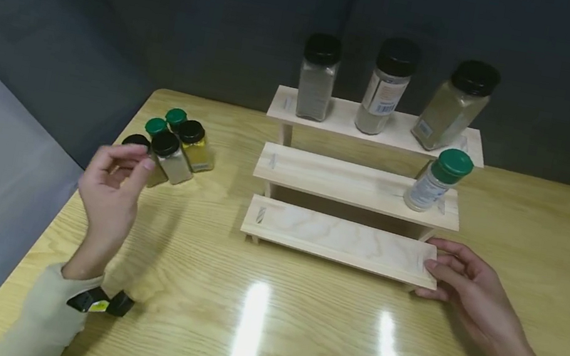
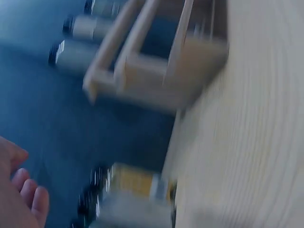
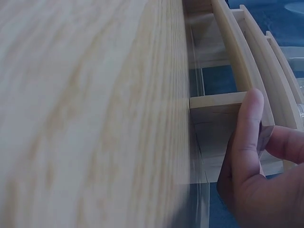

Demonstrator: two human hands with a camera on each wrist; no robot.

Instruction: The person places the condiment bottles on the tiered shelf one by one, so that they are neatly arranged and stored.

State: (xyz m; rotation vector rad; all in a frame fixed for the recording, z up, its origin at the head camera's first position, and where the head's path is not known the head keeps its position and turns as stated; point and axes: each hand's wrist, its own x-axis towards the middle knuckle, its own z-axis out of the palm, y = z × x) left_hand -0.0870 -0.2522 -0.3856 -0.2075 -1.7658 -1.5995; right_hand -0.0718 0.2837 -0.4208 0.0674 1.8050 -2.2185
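Right hand curled round the right end of the three-tier wooden spice rack, bracing it on the tabletop; left hand raised, fingers loosely bent, holding nothing, beside clustered spice jars; green-capped jar on middle tier.

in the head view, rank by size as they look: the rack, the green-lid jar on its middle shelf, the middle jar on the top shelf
1. Rack, by far the largest.
2. Top-shelf middle jar.
3. Green-lid jar, which looks smaller though it stands nearer the camera.
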